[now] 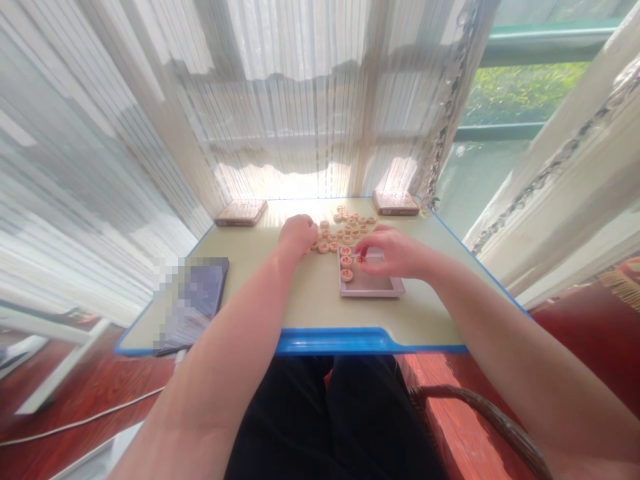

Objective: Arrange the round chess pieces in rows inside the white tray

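Note:
My right hand (387,252) reaches over a shallow, pale pinkish open box (373,293), thumb and fingertips pinching a round wooden Chinese chess piece (361,261) with a red character. Three more chess pieces (347,275) lie in a column along the box's left side. My left hand (299,232) is closed at the left edge of a loose spread of pieces (347,233) on the table. Its fingertips are turned away from me, so whatever they hold is hidden. Red characters show on the nearer pieces of the spread.
Two flat closed boxes lie at the back, one on the left (242,212) and one on the right (396,203). A dark tablet (200,300) with a white cable rests at the table's left. The pale table (310,307) has a blue edge; curtains (300,100) hang behind it.

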The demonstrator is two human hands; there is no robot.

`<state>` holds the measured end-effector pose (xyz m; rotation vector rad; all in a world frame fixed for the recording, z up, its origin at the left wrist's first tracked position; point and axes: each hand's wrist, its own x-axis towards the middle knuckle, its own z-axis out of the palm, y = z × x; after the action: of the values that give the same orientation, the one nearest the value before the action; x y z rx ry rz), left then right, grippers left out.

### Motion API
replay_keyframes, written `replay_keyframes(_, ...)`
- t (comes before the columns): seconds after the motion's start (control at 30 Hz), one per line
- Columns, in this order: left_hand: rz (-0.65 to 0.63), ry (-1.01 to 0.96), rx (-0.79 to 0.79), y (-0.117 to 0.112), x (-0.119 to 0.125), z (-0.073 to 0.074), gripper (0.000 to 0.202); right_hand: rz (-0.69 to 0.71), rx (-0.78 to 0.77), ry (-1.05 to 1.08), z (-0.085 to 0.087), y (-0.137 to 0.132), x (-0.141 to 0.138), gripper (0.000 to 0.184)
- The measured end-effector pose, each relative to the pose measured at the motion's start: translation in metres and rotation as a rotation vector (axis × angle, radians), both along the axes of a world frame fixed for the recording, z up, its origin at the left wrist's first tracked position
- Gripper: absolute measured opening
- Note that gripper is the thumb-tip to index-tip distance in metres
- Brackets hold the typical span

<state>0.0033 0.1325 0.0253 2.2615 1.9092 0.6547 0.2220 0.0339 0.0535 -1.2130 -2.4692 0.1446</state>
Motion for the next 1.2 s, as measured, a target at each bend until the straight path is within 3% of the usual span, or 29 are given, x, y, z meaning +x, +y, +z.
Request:
replay_keyframes(0.17,-0.009,0.019,0.011,-0.002,0.001,0.002,0.024,0.129,0.026,0.056,0.002,-0.012,-0.014,0.012)
replay_keyframes(0.37,-0.022,0.024,-0.004,-0.003,0.002,0.003,0.023,0.188,0.045,0.047,-0.005,-0.015,-0.025,0.010)
replay_keyframes(0.77,-0.044,0.062,-0.018,-0.003,0.004,0.003,0.026,0.118,0.067,0.018,-0.010,-0.013,-0.026,0.009)
replay_keyframes(1.2,-0.071,0.062,-0.026,-0.004,0.005,0.004,0.028,0.134,0.086,-0.012,-0.011,-0.012,-0.026,0.014)
